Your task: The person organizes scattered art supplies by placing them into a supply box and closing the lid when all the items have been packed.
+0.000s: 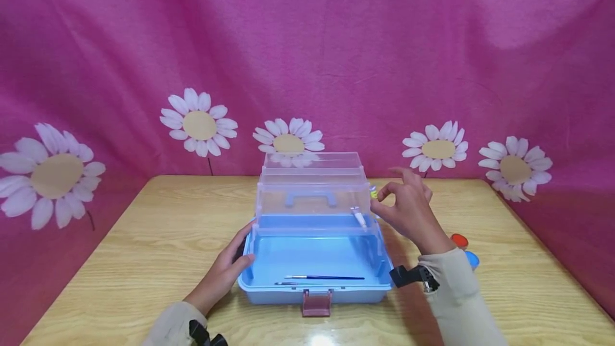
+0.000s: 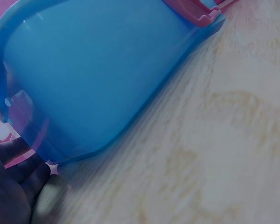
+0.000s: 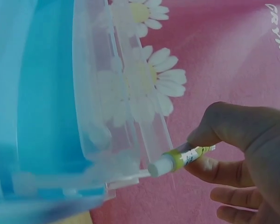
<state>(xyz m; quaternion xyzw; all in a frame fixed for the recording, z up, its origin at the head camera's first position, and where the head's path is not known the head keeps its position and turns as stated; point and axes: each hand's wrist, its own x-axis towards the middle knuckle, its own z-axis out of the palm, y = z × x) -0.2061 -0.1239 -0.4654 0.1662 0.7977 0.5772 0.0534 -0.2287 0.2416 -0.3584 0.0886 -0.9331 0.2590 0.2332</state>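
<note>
Blue box [image 1: 314, 252], clear lid [image 1: 312, 186], pink latch [image 1: 317, 303]; magenta daisy-print backdrop [image 1: 336, 57]; light wood-grain table [image 1: 158, 239]

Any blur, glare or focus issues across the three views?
Head view: sharp and evenly lit, with one glare spot on the table near the box's latch. Left wrist: the blue box and wood grain are smeared, and the left hand sits dark in the corner. Right wrist: the box's near edge is soft, while the small tube pinched by the right hand is fairly crisp.

Pink daisy-print backdrop [image 1: 336, 41] — pale wooden table [image 1: 158, 239].
</note>
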